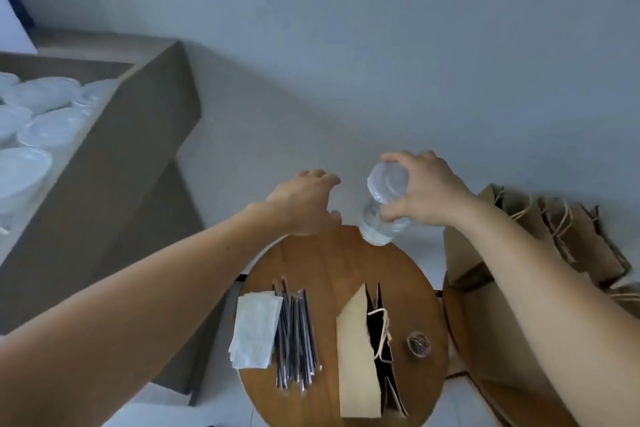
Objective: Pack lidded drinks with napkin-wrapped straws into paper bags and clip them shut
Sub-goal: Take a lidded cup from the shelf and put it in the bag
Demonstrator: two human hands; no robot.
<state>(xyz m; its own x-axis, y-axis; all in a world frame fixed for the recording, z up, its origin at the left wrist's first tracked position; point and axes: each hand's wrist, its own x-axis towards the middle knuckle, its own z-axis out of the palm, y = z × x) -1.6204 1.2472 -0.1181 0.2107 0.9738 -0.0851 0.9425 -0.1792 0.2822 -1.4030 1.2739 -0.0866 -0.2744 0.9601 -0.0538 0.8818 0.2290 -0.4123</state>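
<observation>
— Brown paper bag (356, 350) stands open on the round wooden table (311, 253), but the clear lidded plastic cup (384, 208) is well apart from it, up in the air over the table's far edge.
— Tilted, too. The right hand (429, 191) has it from above, fingers and thumb wrapped round the lid end.
— And the left hand (304, 204)?
— Just beside the cup, fingers loosely bent and spread, holding nothing that I can see.
— There's liquid at the bottom, I think; it's blurry from here. If the lid isn't pressed home, that lean could let it leak.
— Or the lid pops off under the grip and the cup drops onto the table's rim.
— Any spill would run toward the stack of white paper napkins (254, 329) and the bundle of dark straws (296, 333).
— The small clear tub of clips (418, 344) sits just beside the bag; a careless lowering could knock it.
</observation>
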